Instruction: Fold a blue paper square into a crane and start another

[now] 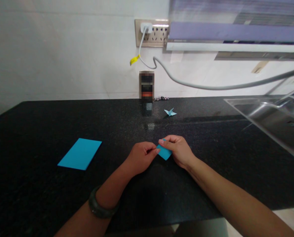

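A small folded piece of blue paper is held between both hands, just above the dark countertop. My left hand pinches its left corner between thumb and fingers. On the other side, my right hand grips the paper, thumb on top and fingers behind. A stack of blue paper lies flat on the counter to the left. Beyond my hands sits a small light-blue origami crane. The fingertips under the folded paper are partly hidden.
The black speckled countertop runs back to a white wall. A phone-like dark object, blurred out, leans there. A steel sink is at the right. From a wall socket, a grey cable hangs across.
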Available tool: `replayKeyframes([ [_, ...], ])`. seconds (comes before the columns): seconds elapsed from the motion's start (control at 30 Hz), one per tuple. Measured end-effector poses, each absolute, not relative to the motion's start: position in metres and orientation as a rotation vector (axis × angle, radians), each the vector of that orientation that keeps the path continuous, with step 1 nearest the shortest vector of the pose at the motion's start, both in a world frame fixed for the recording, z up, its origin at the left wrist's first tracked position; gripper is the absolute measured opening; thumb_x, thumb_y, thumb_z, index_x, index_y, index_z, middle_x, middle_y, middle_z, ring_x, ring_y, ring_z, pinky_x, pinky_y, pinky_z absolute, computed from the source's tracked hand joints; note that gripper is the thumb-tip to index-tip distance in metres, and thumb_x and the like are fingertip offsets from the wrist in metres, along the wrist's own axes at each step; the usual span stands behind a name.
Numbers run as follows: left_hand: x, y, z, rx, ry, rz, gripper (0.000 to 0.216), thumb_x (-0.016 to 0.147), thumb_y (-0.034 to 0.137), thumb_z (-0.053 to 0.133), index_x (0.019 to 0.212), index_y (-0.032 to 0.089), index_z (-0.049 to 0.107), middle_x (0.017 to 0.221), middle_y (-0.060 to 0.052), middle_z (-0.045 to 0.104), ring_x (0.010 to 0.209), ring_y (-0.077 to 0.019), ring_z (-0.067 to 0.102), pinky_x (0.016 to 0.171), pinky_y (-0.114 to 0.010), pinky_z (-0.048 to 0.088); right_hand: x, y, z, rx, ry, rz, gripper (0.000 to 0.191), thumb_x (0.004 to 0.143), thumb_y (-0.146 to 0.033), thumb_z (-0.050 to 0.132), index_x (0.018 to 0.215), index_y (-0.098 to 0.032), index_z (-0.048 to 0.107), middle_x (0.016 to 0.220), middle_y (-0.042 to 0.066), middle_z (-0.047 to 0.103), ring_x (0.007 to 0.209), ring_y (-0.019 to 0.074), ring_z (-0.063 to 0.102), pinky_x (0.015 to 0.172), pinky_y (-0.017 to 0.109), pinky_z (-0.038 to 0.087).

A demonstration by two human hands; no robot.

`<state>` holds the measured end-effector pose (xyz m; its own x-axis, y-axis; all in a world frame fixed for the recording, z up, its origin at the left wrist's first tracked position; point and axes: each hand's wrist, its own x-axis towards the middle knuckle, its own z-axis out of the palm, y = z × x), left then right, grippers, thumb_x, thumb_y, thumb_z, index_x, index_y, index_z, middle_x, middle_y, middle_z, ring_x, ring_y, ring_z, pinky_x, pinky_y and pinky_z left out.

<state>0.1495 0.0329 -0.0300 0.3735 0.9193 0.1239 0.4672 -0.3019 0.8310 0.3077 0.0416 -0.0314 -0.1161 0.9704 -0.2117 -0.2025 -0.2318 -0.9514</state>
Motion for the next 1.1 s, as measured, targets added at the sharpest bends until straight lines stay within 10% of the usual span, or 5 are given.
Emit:
replayKeyframes([
  [0.53, 0.148, 0.04, -0.027, 0.956, 1.099, 0.935, 0.035, 0.075, 0.047, 0.058, 0.073, 0.013, 0.066, 0.069, -0.006, 0.068, 0.06, -0.0129, 0.061, 0.06, -0.025, 0.047, 0.317, 0.042, -0.031, -1.06, -1.681, 0.793, 0.01, 0.075, -0.028, 0.062, 0.073, -0.023, 0.071, 0.072, 0.002, 0.067, 0.067, 0.0156, 0.059, 0.065, 0.029, 0.047],
  [1.1, 0.146, 0.04, -0.029, 0.651, 0.808, 0.966, 0.021, 0.073, 0.014, 0.062, 0.093, 0.013, 0.066, 0.082, -0.007, 0.071, 0.075, -0.0128, 0.066, 0.072, -0.024, 0.049, 0.322, 0.044, -0.036, -0.977, -1.844, 0.57, 0.022, 0.074, -0.02, 0.062, 0.093, -0.028, 0.071, 0.09, 0.004, 0.069, 0.082, 0.0182, 0.064, 0.076, 0.034, 0.051],
])
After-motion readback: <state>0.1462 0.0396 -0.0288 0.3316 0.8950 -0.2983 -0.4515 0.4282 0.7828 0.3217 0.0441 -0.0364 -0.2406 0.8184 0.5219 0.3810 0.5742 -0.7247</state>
